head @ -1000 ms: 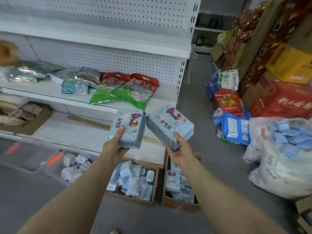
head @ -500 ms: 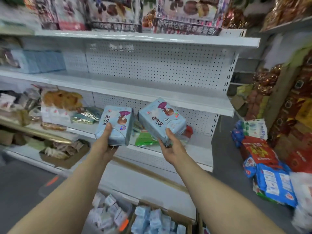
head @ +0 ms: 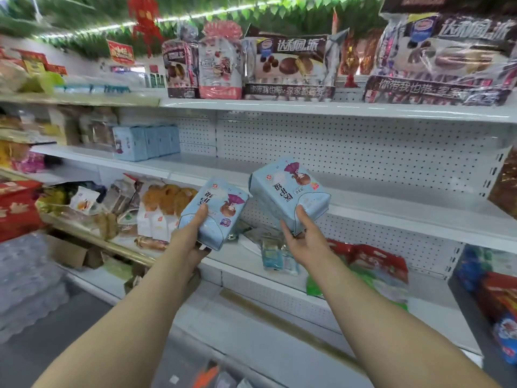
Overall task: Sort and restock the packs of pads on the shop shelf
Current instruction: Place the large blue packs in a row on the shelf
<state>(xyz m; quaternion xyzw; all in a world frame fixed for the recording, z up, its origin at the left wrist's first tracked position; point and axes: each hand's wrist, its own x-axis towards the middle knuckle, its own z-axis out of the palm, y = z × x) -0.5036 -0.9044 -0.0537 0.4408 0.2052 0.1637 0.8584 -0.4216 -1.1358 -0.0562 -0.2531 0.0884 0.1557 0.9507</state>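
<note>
Before the shelf [head: 391, 215], fingers [head: 285, 228] seemingly wrap behind left pack [head: 215, 208], right pack [head: 288, 189].

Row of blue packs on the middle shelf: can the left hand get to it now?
Probably yes: the shelf beside the row of blue packs is bare, so nothing blocks the way. But the left hand grips a pack.

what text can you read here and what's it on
"达利园·派": centre pie bag and right pie bag.
"你带我也带·家家都喜爱": lower band of the centre pie bag.
"医护级": right pack, gripped by the right hand.
Left pack in the left hand: print half hidden by the thumb.
Red sign, other labels: too blurred.
</note>
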